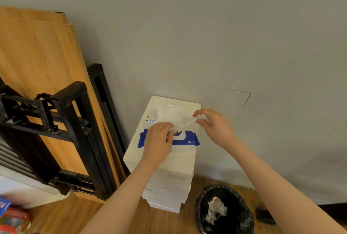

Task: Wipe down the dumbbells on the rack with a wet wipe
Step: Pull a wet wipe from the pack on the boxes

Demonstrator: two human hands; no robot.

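At far left, black metal frames [75,130] lean against tall wooden boards [37,64] by the grey wall; no dumbbells are in view. The left hand [157,141] lies on the blue-and-white soft pack of wet wipes [189,140], fingers bent at its opening, likely to pin it while a sheet comes out. The pack sits atop a stack of white boxes [169,173] (a handy height). The right hand [212,124] pinches the thin white wet wipe [189,121], stretched from the opening. Below right, a black-lined bin [225,209] holds crumpled white waste.
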